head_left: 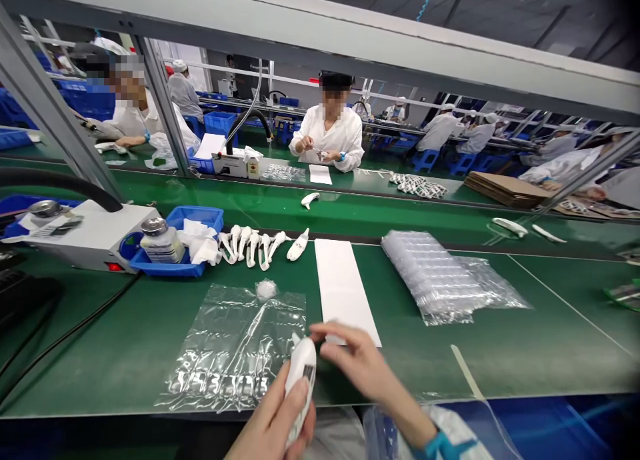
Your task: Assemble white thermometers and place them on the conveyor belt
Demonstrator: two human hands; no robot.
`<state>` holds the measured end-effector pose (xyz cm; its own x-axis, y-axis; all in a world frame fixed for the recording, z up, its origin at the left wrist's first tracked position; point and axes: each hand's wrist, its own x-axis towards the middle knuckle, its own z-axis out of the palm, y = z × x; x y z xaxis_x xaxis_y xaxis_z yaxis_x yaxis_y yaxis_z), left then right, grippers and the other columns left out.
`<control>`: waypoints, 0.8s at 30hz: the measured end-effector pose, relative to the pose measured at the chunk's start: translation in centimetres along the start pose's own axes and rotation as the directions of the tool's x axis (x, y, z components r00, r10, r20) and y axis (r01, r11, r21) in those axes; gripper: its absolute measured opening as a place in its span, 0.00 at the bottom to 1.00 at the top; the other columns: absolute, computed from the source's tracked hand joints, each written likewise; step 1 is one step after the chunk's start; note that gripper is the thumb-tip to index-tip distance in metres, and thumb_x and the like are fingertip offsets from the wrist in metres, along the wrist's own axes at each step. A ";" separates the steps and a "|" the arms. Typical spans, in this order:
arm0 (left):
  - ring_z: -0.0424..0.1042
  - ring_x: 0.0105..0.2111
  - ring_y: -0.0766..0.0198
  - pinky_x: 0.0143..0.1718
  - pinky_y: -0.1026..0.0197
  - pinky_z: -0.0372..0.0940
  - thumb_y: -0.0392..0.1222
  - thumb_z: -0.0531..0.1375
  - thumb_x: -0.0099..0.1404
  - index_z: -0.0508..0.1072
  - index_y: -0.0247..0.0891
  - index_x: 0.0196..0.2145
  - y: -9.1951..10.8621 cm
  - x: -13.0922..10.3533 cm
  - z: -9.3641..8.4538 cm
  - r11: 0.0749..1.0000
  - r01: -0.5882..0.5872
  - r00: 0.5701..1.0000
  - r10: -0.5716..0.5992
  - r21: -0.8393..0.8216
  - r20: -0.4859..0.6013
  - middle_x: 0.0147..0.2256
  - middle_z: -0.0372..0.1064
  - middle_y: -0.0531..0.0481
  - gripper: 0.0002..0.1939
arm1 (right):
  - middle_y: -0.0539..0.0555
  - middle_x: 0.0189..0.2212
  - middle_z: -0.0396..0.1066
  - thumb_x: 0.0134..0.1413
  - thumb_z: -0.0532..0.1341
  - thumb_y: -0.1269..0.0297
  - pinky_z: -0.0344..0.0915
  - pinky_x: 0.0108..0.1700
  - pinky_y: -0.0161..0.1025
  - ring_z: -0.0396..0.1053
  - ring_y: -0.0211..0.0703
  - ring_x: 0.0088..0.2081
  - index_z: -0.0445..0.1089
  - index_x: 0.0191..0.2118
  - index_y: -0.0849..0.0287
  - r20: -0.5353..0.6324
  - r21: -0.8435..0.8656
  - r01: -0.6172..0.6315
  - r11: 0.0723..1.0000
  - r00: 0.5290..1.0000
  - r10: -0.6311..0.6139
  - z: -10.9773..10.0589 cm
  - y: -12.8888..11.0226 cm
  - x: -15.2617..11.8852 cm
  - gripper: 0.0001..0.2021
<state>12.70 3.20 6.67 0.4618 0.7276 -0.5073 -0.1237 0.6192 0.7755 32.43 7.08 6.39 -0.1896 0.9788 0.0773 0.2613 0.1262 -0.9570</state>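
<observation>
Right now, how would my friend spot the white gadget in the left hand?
Find the green table, then the middle of its near edge. There, the camera wearer's left hand grips the white gadget. Unlike the lined-up gadgets beside the blue tray, it's held, with a dark-marked label showing.

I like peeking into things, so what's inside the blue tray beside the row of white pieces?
The blue tray holds a jar with a silvery lid and crumpled white tissues. They hide much of its bottom, so what lies underneath can't be seen.
</observation>
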 end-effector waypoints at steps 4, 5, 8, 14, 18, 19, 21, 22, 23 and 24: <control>0.63 0.19 0.70 0.22 0.66 0.59 0.60 0.53 0.64 0.69 0.36 0.32 2.9 4.7 2.0 0.989 -0.143 0.989 0.141 0.041 0.052 0.23 0.67 0.53 0.22 | 0.56 0.34 0.69 0.56 0.59 0.62 0.62 0.44 0.45 0.67 0.48 0.38 0.75 0.37 0.58 -0.155 -0.275 0.048 0.960 0.984 -0.093 -6.1 3.9 2.7 0.08; 0.67 0.21 0.68 0.25 0.65 0.62 0.60 0.55 0.63 0.68 0.36 0.32 3.4 5.9 2.4 0.986 -0.161 0.987 0.160 0.047 0.031 0.25 0.68 0.51 0.22 | 0.56 0.33 0.68 0.54 0.60 0.64 0.62 0.43 0.44 0.66 0.48 0.37 0.75 0.36 0.58 -0.152 -0.279 0.035 0.960 0.985 -0.080 -6.9 4.8 3.1 0.08; 0.73 0.31 0.62 0.36 0.59 0.68 0.60 0.61 0.58 0.68 0.34 0.35 4.1 9.5 3.5 0.978 -0.196 0.980 0.197 0.070 -0.010 0.30 0.70 0.48 0.23 | 0.54 0.31 0.66 0.52 0.60 0.66 0.62 0.41 0.42 0.66 0.46 0.36 0.75 0.34 0.58 -0.122 -0.296 0.021 0.955 0.991 -0.059 -7.4 6.4 3.7 0.06; 0.72 0.35 0.58 0.42 0.54 0.67 0.58 0.61 0.58 0.67 0.34 0.36 3.4 13.0 3.7 0.965 -0.228 0.969 0.238 0.131 -0.063 0.30 0.70 0.47 0.22 | 0.50 0.27 0.65 0.49 0.59 0.70 0.57 0.39 0.41 0.61 0.44 0.33 0.68 0.25 0.57 -0.158 -0.313 -0.017 0.950 0.987 -0.035 -6.4 6.7 4.3 0.04; 0.73 0.34 0.59 0.40 0.57 0.68 0.56 0.61 0.59 0.65 0.35 0.37 3.7 12.9 3.6 0.970 -0.208 0.973 0.218 0.123 -0.079 0.31 0.70 0.48 0.20 | 0.49 0.25 0.62 0.52 0.57 0.64 0.57 0.35 0.39 0.60 0.43 0.30 0.63 0.26 0.57 -0.216 -0.233 -0.023 0.972 0.976 -0.029 -7.1 6.2 4.3 0.06; 0.73 0.32 0.61 0.37 0.58 0.67 0.56 0.61 0.60 0.65 0.36 0.38 4.0 12.7 3.6 0.973 -0.202 0.974 0.212 0.116 -0.081 0.31 0.70 0.48 0.20 | 0.49 0.24 0.61 0.54 0.56 0.61 0.56 0.33 0.38 0.59 0.42 0.28 0.61 0.27 0.57 -0.237 -0.201 -0.023 0.979 0.971 -0.026 -7.4 5.8 4.0 0.08; 0.72 0.26 0.64 0.30 0.61 0.66 0.57 0.59 0.61 0.64 0.37 0.40 4.6 11.8 3.7 0.977 -0.194 0.977 0.201 0.093 -0.070 0.32 0.70 0.49 0.20 | 0.48 0.24 0.58 0.57 0.54 0.58 0.56 0.31 0.37 0.58 0.40 0.27 0.60 0.29 0.57 -0.267 -0.139 -0.020 0.990 0.963 -0.018 -7.4 4.2 3.4 0.10; 0.70 0.24 0.66 0.27 0.62 0.64 0.58 0.58 0.62 0.64 0.37 0.39 4.9 11.2 3.7 0.979 -0.189 0.979 0.194 0.080 -0.057 0.31 0.71 0.50 0.20 | 0.47 0.24 0.58 0.58 0.54 0.57 0.56 0.31 0.36 0.58 0.40 0.26 0.60 0.29 0.57 -0.269 -0.115 -0.015 0.993 0.963 -0.016 -7.2 3.2 3.0 0.11; 0.68 0.21 0.67 0.24 0.64 0.61 0.59 0.55 0.63 0.65 0.37 0.38 5.1 10.5 3.7 0.981 -0.183 0.982 0.186 0.066 -0.040 0.28 0.71 0.50 0.21 | 0.47 0.24 0.58 0.59 0.55 0.57 0.57 0.30 0.36 0.58 0.39 0.26 0.61 0.30 0.57 -0.251 -0.089 -0.009 0.996 0.968 -0.014 -6.7 2.1 2.5 0.11; 0.66 0.19 0.68 0.23 0.65 0.58 0.61 0.53 0.64 0.66 0.36 0.36 5.2 9.8 3.7 0.983 -0.176 0.984 0.177 0.054 -0.024 0.24 0.70 0.51 0.22 | 0.47 0.24 0.59 0.59 0.56 0.58 0.57 0.30 0.35 0.58 0.38 0.26 0.61 0.30 0.58 -0.214 -0.056 -0.003 0.998 0.977 -0.009 -5.9 1.0 2.1 0.10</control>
<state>19.78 12.44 7.16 0.4113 0.8327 -0.3707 -0.1557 0.4649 0.8715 37.91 10.17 7.28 0.0148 0.9895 0.1436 0.3143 0.1318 -0.9401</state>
